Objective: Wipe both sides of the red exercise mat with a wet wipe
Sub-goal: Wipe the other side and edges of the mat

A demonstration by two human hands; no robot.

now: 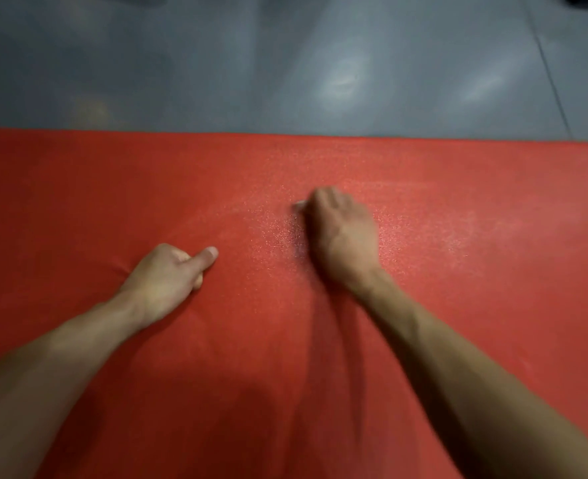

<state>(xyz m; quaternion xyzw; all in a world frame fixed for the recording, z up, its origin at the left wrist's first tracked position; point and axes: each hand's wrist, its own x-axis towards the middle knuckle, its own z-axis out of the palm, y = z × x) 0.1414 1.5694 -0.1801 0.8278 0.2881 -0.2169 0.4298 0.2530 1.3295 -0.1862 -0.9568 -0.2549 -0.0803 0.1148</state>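
Your right hand [342,233] presses down on the flat red foam exercise mat [458,271], fingers curled over a small white wet wipe [299,206] that shows only at its edge. Your left hand [168,278] rests on the mat, fingers clenched, thumb extended. Grey smooth floor [251,63] lies beyond the mat's far edge.

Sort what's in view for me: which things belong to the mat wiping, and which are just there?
Part of the job:
- red exercise mat, spread flat
- wet wipe, a white bit showing under the right hand
- left hand, curled, resting on the mat

Just there:
- grey floor beyond the mat
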